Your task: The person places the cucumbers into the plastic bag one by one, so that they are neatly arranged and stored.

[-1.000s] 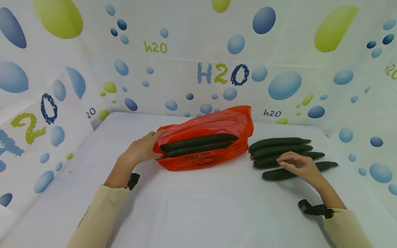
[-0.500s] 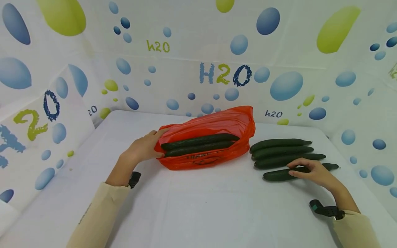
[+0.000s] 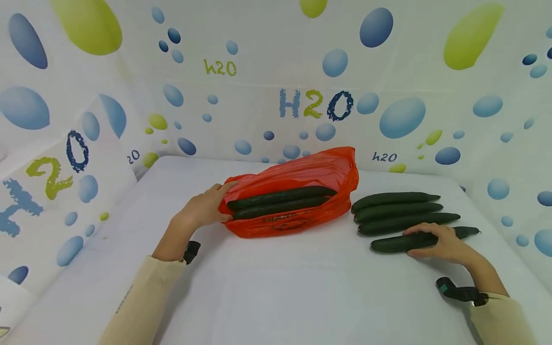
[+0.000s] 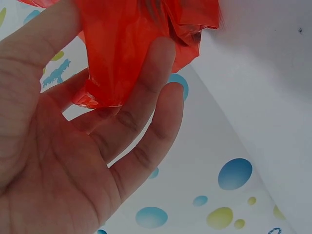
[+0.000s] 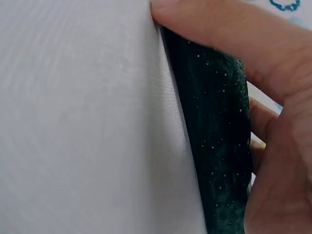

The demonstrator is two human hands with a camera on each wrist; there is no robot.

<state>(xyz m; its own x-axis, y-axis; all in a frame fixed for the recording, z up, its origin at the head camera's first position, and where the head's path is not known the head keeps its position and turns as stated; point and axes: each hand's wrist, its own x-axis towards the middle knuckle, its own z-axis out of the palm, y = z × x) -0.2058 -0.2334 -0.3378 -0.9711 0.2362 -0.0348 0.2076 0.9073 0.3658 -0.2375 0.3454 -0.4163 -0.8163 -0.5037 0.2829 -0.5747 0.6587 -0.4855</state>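
Head cam first: the right hand (image 3: 446, 244) was hanging above the cucumbers a second ago, and now it's down on the nearest cucumber (image 3: 390, 245), thumb on the near side, fingers curled over the far side. Right wrist view backs that up, though I can't tell how hard it's squeezing. That cucumber still looks to be lying on the counter (image 3: 276, 287), just below the other three cucumbers (image 3: 397, 209), which sit side by side untouched. So I'd say one's picked out and gripped but not lifted. Meanwhile the left hand (image 3: 201, 206) hasn't really budged: it's got the left end of the red plastic bag (image 3: 302, 221), fingers up top, thumb by the lower lip. Bag's gaping toward the camera with two cucumbers (image 3: 280, 195) inside. Hands are well apart, one per job.
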